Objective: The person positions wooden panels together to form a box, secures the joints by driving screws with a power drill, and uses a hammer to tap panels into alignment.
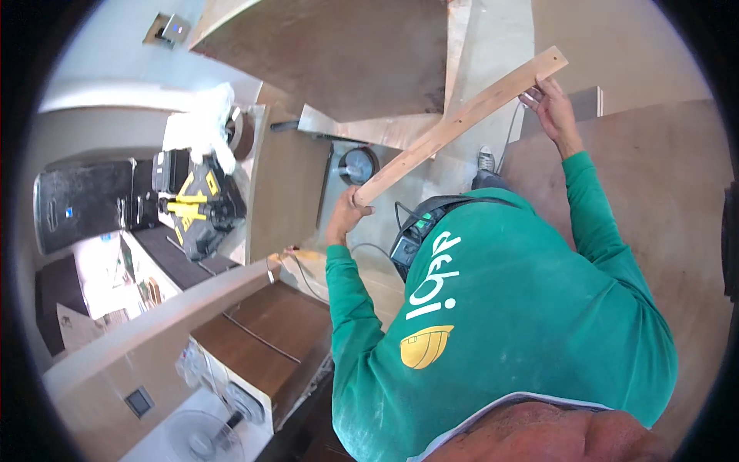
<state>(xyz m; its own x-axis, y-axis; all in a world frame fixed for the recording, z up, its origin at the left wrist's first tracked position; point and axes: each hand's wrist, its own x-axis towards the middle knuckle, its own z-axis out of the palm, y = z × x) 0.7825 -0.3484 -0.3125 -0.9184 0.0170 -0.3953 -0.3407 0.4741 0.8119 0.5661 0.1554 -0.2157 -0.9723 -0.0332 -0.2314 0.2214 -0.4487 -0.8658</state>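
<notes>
A long, narrow wooden board (462, 122) stretches slantwise in front of me, with a few dark spots or holes along its face. My left hand (348, 215) grips its near, lower left end, the thumb lying over the edge. Toward the far right end, my right hand (554, 112) has its fingers closed at the board's edge. A black device (416, 239) hangs at my waist by a dark strap.
Below the board's left half stands a dark round bucket (359, 165). Large brown panels, one ahead (362, 58) and one at right (654, 177), flank me. A black and yellow tool case (204, 208) lies at left; a fan (200, 437) is at lower left.
</notes>
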